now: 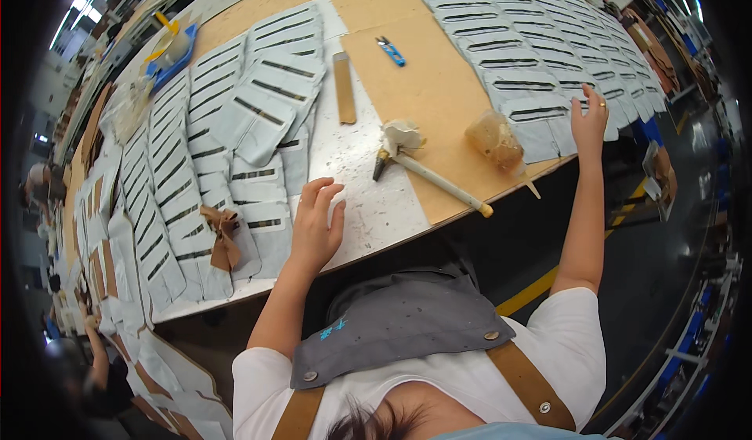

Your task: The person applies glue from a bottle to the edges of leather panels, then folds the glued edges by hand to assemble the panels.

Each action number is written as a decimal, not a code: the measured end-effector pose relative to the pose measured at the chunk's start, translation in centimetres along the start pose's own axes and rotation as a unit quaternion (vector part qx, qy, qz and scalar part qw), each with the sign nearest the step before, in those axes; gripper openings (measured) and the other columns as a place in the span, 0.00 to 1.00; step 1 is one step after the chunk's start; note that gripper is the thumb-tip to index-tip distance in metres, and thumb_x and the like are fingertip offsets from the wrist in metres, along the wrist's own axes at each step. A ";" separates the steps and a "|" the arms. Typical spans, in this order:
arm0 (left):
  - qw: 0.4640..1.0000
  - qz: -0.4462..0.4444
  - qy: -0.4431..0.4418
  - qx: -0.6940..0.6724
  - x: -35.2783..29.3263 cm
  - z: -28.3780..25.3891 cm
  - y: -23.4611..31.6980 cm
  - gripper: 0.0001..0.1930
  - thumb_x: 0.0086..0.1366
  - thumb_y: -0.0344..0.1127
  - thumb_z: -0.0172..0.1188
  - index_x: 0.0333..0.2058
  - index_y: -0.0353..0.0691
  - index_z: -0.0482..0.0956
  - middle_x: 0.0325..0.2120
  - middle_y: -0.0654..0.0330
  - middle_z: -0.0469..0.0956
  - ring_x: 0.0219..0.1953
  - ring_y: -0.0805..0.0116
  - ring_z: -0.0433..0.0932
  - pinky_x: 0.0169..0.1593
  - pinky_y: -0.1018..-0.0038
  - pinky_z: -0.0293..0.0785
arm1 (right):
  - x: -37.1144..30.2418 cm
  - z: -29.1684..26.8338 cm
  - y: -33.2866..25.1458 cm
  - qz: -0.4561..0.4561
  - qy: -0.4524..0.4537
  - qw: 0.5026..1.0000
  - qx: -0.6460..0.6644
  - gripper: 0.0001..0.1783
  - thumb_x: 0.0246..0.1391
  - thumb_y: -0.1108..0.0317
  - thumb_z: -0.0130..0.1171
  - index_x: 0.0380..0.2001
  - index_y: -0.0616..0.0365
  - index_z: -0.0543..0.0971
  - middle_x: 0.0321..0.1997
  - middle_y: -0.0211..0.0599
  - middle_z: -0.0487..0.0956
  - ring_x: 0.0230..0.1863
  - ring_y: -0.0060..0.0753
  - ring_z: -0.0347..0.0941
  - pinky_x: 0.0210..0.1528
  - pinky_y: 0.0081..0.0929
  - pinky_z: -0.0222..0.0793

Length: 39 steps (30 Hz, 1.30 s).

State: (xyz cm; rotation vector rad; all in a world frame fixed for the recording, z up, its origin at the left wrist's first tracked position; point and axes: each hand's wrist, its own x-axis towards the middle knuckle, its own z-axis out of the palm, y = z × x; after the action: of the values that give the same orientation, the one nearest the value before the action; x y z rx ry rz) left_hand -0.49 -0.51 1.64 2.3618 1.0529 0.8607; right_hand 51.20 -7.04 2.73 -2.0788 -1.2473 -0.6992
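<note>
Currently, both hands were on the workbench (439,88) w/ fingers open, nothing gripped.

1. Left hand (317,225): rested flat on the white cutting mat (356,174), fingers loosely spread, just beside the near edge of the left batch of pale blue-grey cut pieces (235,127). No tool held.
2. Right hand (589,123): arm stretched out to the right; palm down, fingers extended, touching the near edge of the right-hand rows of pieces (533,48). A ring showed on one finger.
3. Work status (judged): pieces in both batches already carried dark slot cuts and lay fanned in overlapping rows, so cutting looked largely done. Sorting or picking up appeared to be what remained; no piece was lifted at this moment. How many pieces were left to handle: cannot tell.
4. Tools, all untouched: hammer (427,174) w/ pale handle lay between the hands, head on the mat; brown bar (344,88) lay on the mat's far side; small blue snips (390,50) lay farther off on the bare board.
5. Containers:
   - Clear bag (495,138), brownish contents, sat near the bench edge, approx. between hammer and right hand. Contents not identifiable.
   - Blue tray (174,48) at far left held yellow items; detail too small to tell.
6. Brown strip bundle (223,236) lay on the left batch, near the left hand.
</note>
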 end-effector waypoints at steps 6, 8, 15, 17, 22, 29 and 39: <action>1.000 0.024 -0.004 -0.008 -0.2 0.7 1.2 0.12 0.59 0.26 0.59 0.43 0.38 0.74 0.46 0.51 0.72 0.46 0.51 0.73 0.49 0.63 0.70 | 3.6 3.9 -24.3 -0.202 -0.247 0.887 0.334 0.12 0.56 0.66 0.54 0.39 0.62 0.80 0.38 0.46 0.81 0.44 0.46 0.75 0.48 0.35 0.70; 0.999 0.036 -0.006 -0.007 0.2 0.7 1.6 0.12 0.60 0.25 0.59 0.43 0.39 0.74 0.46 0.52 0.72 0.47 0.53 0.73 0.49 0.64 0.70 | 3.0 7.7 -30.8 -0.183 -0.388 0.841 0.330 0.14 0.57 0.65 0.56 0.41 0.62 0.80 0.41 0.43 0.82 0.43 0.39 0.77 0.48 0.31 0.71; 0.999 0.039 0.025 -0.010 -2.9 -2.3 0.8 0.09 0.59 0.25 0.59 0.40 0.39 0.76 0.43 0.52 0.73 0.47 0.52 0.72 0.49 0.64 0.69 | -0.2 15.9 -43.1 -0.090 -0.518 0.769 0.364 0.23 0.42 0.52 0.67 0.28 0.64 0.81 0.32 0.49 0.82 0.37 0.41 0.79 0.41 0.33 0.74; 0.999 -0.018 0.032 -0.015 -4.3 -3.1 -0.1 0.09 0.59 0.25 0.59 0.39 0.38 0.76 0.43 0.52 0.74 0.47 0.52 0.72 0.50 0.64 0.69 | -1.5 14.8 -44.8 -0.165 -0.502 0.799 0.287 0.31 0.37 0.51 0.69 0.39 0.65 0.76 0.40 0.54 0.81 0.42 0.48 0.78 0.44 0.35 0.74; 0.998 -0.012 0.039 -0.037 -4.8 -3.0 -0.6 0.08 0.59 0.25 0.59 0.39 0.37 0.76 0.42 0.52 0.74 0.47 0.51 0.72 0.51 0.64 0.68 | -3.4 16.4 -44.4 -0.135 -0.481 0.829 0.253 0.34 0.39 0.53 0.69 0.45 0.65 0.72 0.41 0.54 0.79 0.45 0.49 0.77 0.48 0.36 0.72; 0.998 0.020 0.027 -0.054 -4.0 -2.1 -0.2 0.08 0.60 0.26 0.59 0.39 0.38 0.77 0.43 0.53 0.74 0.47 0.53 0.72 0.50 0.64 0.68 | -5.2 15.4 -44.6 -0.091 -0.443 0.819 0.352 0.27 0.42 0.60 0.66 0.43 0.66 0.73 0.38 0.53 0.80 0.41 0.49 0.77 0.46 0.35 0.72; 0.992 0.082 0.062 -0.072 -3.3 -6.0 5.1 0.14 0.55 0.22 0.61 0.41 0.39 0.77 0.41 0.54 0.75 0.43 0.55 0.74 0.47 0.65 0.70 | -2.7 -0.5 -41.6 -0.088 -0.329 0.708 0.619 0.08 0.61 0.71 0.53 0.42 0.63 0.74 0.28 0.32 0.78 0.22 0.19 0.70 0.24 0.19 0.67</action>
State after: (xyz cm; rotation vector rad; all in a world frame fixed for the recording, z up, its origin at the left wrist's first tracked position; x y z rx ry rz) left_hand -3.71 -5.51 7.74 2.3209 0.8203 1.1168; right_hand 12.56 6.47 10.74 -0.9890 -1.5945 0.8039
